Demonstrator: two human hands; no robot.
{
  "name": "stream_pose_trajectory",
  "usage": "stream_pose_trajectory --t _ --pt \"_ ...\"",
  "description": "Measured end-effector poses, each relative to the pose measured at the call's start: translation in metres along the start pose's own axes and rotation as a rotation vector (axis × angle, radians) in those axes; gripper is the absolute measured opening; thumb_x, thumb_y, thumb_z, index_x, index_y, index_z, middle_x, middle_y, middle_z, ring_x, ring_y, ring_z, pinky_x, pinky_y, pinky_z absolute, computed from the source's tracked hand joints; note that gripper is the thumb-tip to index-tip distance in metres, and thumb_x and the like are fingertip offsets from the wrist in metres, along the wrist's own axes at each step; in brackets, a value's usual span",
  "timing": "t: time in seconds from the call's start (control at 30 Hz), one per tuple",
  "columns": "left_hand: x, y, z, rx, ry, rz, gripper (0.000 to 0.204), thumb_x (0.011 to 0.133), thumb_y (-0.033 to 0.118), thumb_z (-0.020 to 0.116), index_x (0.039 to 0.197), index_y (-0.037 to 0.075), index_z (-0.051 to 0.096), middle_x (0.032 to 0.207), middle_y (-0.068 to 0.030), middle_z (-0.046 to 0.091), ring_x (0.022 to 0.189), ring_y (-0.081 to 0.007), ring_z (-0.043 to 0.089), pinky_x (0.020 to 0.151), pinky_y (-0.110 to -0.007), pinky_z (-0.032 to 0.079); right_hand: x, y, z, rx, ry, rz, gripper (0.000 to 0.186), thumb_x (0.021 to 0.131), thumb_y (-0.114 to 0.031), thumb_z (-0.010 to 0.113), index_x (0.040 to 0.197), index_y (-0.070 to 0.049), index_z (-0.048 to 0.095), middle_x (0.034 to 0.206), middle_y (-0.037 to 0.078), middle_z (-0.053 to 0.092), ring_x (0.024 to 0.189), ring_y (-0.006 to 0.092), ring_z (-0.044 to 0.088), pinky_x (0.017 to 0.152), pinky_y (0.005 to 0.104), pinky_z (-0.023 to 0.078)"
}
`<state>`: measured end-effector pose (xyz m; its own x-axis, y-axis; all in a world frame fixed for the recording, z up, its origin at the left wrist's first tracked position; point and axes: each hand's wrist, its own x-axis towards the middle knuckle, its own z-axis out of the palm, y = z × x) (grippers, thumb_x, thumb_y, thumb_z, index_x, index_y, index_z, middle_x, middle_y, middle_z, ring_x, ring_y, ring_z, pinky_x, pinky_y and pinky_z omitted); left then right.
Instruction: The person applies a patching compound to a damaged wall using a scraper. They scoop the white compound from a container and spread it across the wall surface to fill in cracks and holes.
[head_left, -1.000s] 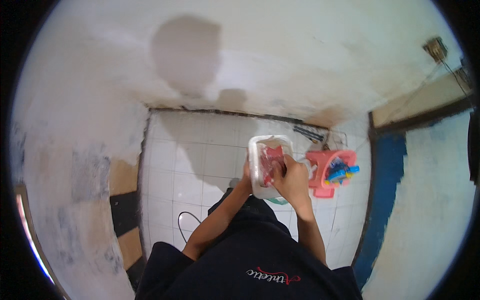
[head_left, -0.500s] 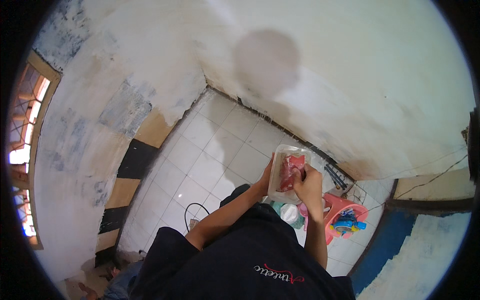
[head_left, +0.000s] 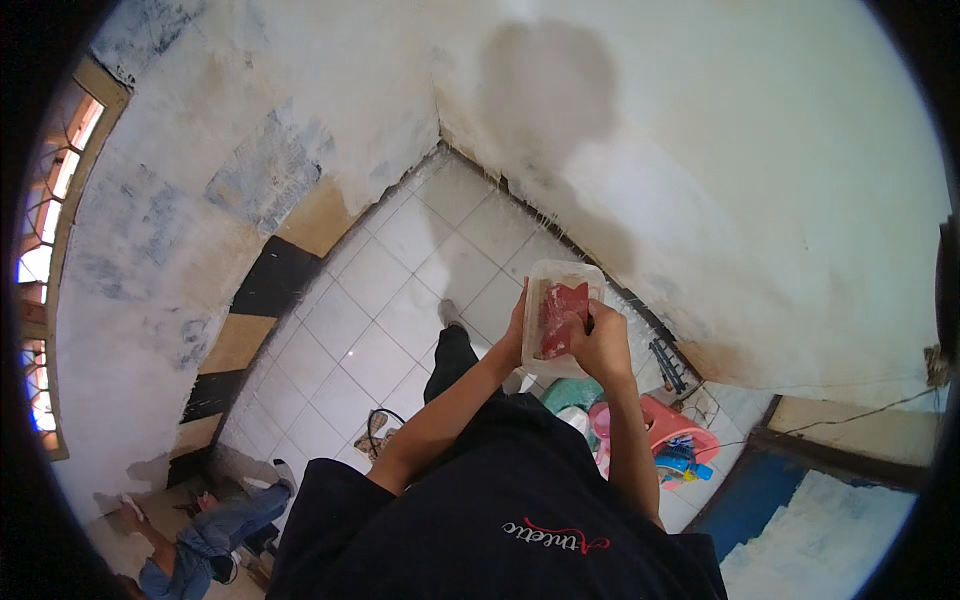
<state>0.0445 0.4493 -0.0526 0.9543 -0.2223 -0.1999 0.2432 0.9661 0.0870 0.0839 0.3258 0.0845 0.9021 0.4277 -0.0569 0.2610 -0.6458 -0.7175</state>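
Observation:
My left hand (head_left: 515, 335) grips the side of a translucent white plastic container (head_left: 565, 268), held out over the floor in front of my dark shirt. My right hand (head_left: 603, 348) is closed on a flat red plastic scraper (head_left: 560, 305) streaked with white stuff, inside the container, with the thumb lying over it. My fingers behind the container and scraper are partly hidden. One of my feet (head_left: 450, 312) is stretched forward on the white tiles below.
Another person (head_left: 200, 540) is low by the left wall. Below my right arm are a pink plastic seat (head_left: 665, 423), blue items (head_left: 680, 462) and a green basin (head_left: 568, 392). Black rods (head_left: 668, 365) lie along the far wall. A cord (head_left: 385, 425) lies left. A barred window (head_left: 50, 270) is left.
My view has turned leftward into the corner, bringing the window and other person into sight. My hands still hold container and scraper. My foot now shows stepping forward.

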Motion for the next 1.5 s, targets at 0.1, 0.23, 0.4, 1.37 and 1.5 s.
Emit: stream_pose_trajectory --t 0.1,0.23,0.4,1.37,1.5 --pt "0.011 0.036 -0.001 -0.018 0.026 0.009 0.080 0.095 0.071 0.028 0.140 0.008 0.047 0.132 -0.0144 0.057 0.115 -0.0291 0.060 0.102 -0.044 0.049 0.034 -0.022 0.011 -0.013 0.006 -0.008 0.017 0.082 -0.009 0.065 0.076 0.005 0.059 0.062 0.022 0.057 0.055 0.0319 0.056 0.055 0.0411 0.044" --pt "0.021 0.094 -0.013 -0.058 0.000 0.022 0.082 0.094 0.073 0.027 0.142 0.008 0.045 0.132 -0.0151 0.057 0.116 -0.0297 0.060 0.101 -0.044 0.049 0.076 -0.047 0.039 -0.003 -0.034 -0.091 0.018 0.083 -0.008 0.065 0.076 0.005 0.056 0.060 0.019 0.055 0.050 0.0260 0.051 0.051 0.0379 0.041" --pt "0.015 0.162 0.020 0.075 0.029 0.000 0.084 0.094 0.073 0.027 0.144 0.007 0.043 0.135 -0.0148 0.055 0.118 -0.0291 0.059 0.102 -0.044 0.048 0.121 -0.101 0.049 0.099 -0.087 -0.090 0.019 0.083 -0.006 0.063 0.095 0.005 0.056 0.064 0.022 0.059 0.057 0.0347 0.058 0.055 0.0413 0.045" --pt "0.089 0.408 0.013 0.130 0.218 0.382 0.074 0.096 0.068 0.035 0.138 0.008 0.049 0.129 -0.0122 0.060 0.116 -0.0272 0.060 0.101 -0.042 0.049 0.379 -0.187 0.162 -0.012 -0.125 -0.350 0.015 0.083 -0.008 0.060 0.091 0.003 0.054 0.072 0.026 0.061 0.068 0.0441 0.062 0.059 0.0453 0.047" --pt "0.108 0.439 -0.003 -0.013 0.112 0.418 0.057 0.101 0.048 0.038 0.139 0.008 0.049 0.130 -0.0123 0.059 0.119 -0.0273 0.058 0.104 -0.044 0.047 0.425 -0.190 0.175 0.056 -0.177 -0.437 0.015 0.083 -0.009 0.060 0.089 0.003 0.053 0.072 0.027 0.060 0.070 0.0461 0.061 0.060 0.0470 0.047"
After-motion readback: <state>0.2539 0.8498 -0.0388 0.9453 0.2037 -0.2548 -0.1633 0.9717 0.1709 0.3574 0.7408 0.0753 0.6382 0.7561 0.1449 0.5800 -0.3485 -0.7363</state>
